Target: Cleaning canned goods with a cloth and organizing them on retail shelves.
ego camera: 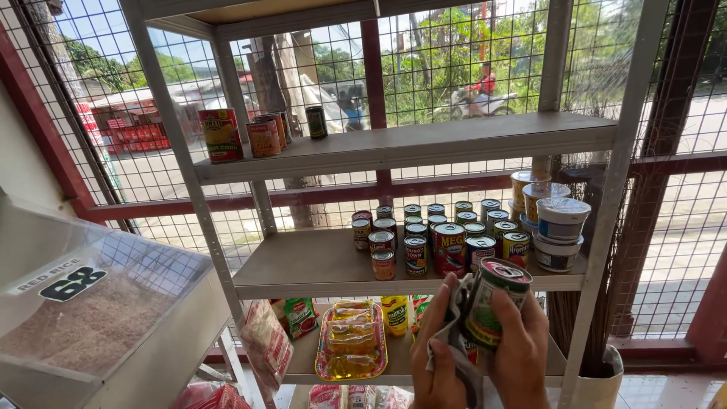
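My right hand (522,352) grips a tin can (494,299) with a green label and red top, held up in front of the middle shelf. My left hand (433,356) presses a grey cloth (453,326) against the can's left side. Behind them, the middle shelf (303,265) of a grey metal rack carries several tin cans (439,238) in rows.
Stacked plastic tubs (559,231) stand at the middle shelf's right end. The top shelf (424,144) has a few cans (250,135) at its left. Below are packets and a yellow tray (351,341). A clear bin of reddish rice (83,318) sits at left. Wire mesh walls surround.
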